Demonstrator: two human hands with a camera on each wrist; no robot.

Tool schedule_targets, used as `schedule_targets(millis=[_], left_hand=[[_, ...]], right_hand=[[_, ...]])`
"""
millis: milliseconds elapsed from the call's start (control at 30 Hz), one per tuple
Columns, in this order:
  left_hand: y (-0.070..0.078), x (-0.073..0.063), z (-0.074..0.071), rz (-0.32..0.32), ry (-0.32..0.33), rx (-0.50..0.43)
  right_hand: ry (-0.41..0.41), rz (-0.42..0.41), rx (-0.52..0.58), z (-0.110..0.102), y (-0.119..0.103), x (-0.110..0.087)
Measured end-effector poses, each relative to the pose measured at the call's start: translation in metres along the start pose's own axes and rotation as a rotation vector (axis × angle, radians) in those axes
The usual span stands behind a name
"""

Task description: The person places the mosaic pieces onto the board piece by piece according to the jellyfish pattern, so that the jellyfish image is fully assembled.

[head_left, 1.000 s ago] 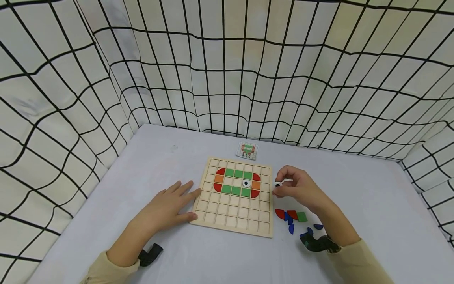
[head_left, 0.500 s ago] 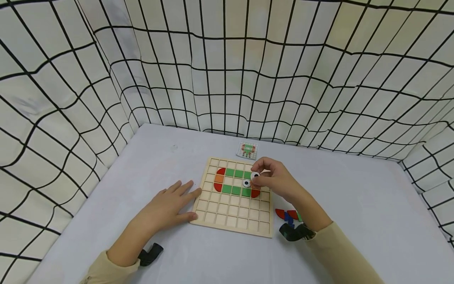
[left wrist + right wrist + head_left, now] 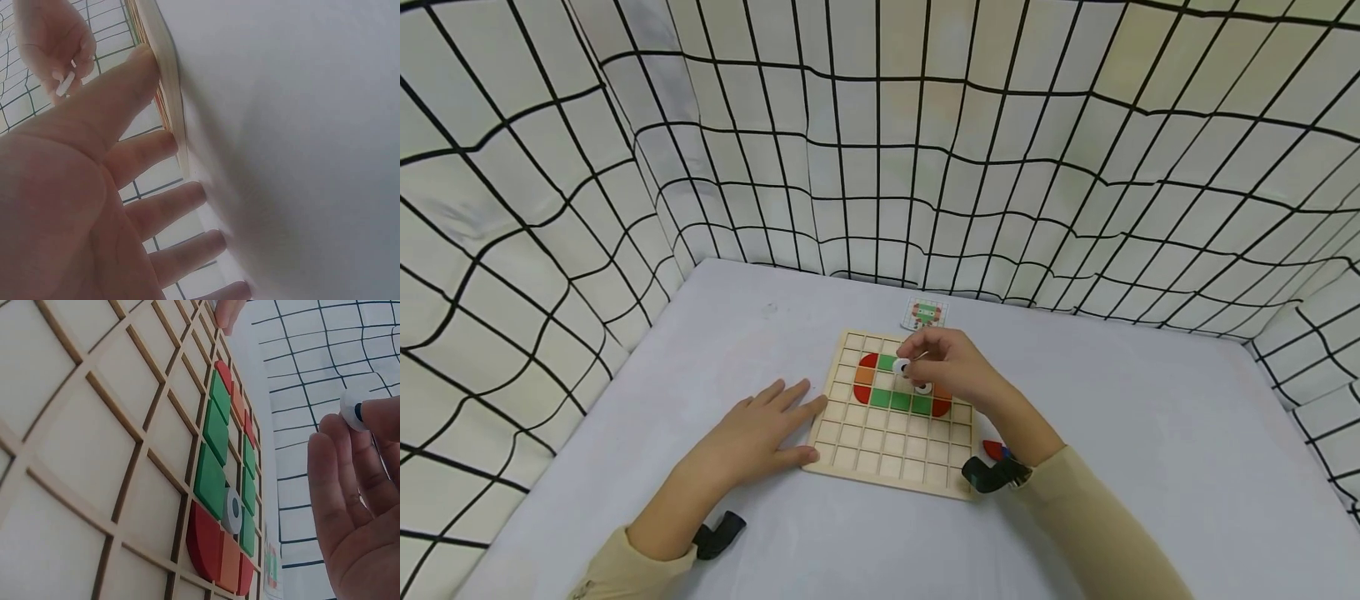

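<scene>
My right hand [image 3: 951,365] pinches a round white eye piece [image 3: 354,411] with a black pupil between thumb and fingertips, over the upper part of a wooden grid board [image 3: 891,446]. My left hand [image 3: 760,437] lies with fingers spread at the board's left edge, thumb and a fingertip touching it. In the board's cells sit green squares [image 3: 215,422], orange pieces [image 3: 230,561] and red rounded corners [image 3: 201,544], forming a ring. A second eye piece [image 3: 232,511] sits inside that ring at its right end; the hand partly covers it in the head view.
Behind the board lies a small picture card [image 3: 925,313] with a green and red figure. A red piece [image 3: 992,450] shows right of the board, beside the right wrist's black strap [image 3: 988,475]. Black netting [image 3: 880,200] over white sheets surrounds the white table [image 3: 760,333].
My right hand has carried the eye piece leftward from beside the board to over the ring of pieces. Its forearm now hides most of the loose pieces. The left hand has stayed put.
</scene>
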State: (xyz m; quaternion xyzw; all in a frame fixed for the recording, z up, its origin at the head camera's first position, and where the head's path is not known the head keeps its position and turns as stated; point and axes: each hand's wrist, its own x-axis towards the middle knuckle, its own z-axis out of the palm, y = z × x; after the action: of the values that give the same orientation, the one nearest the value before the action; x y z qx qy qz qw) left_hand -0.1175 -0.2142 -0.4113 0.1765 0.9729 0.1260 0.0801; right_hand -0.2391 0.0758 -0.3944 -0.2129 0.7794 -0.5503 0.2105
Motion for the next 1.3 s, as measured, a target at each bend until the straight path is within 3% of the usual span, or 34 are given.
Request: schedule_targets(millis=[367, 633, 867, 1100, 1300], left_hand=[[0.002, -0.001, -0.003, -0.004, -0.011, -0.005], [0.002, -0.001, -0.003, -0.007, -0.012, -0.009], [0.002, 0.0, -0.002, 0.0, -0.001, 0.002], [0.003, 0.0, -0.003, -0.006, -0.007, -0.001], [0.003, 0.0, -0.004, -0.006, -0.01, 0.002]], right_hand=[[-0.017, 0.012, -0.035, 0.01, 0.006, 0.018], [-0.004, 0.007, -0.267, 0.016, 0.01, 0.028], [-0.032, 0.039, -0.393, 0.022, 0.009, 0.033], [-0.035, 0.006, -0.575, 0.024, 0.004, 0.034], [-0.038, -0.01, -0.631, 0.025, 0.007, 0.035]])
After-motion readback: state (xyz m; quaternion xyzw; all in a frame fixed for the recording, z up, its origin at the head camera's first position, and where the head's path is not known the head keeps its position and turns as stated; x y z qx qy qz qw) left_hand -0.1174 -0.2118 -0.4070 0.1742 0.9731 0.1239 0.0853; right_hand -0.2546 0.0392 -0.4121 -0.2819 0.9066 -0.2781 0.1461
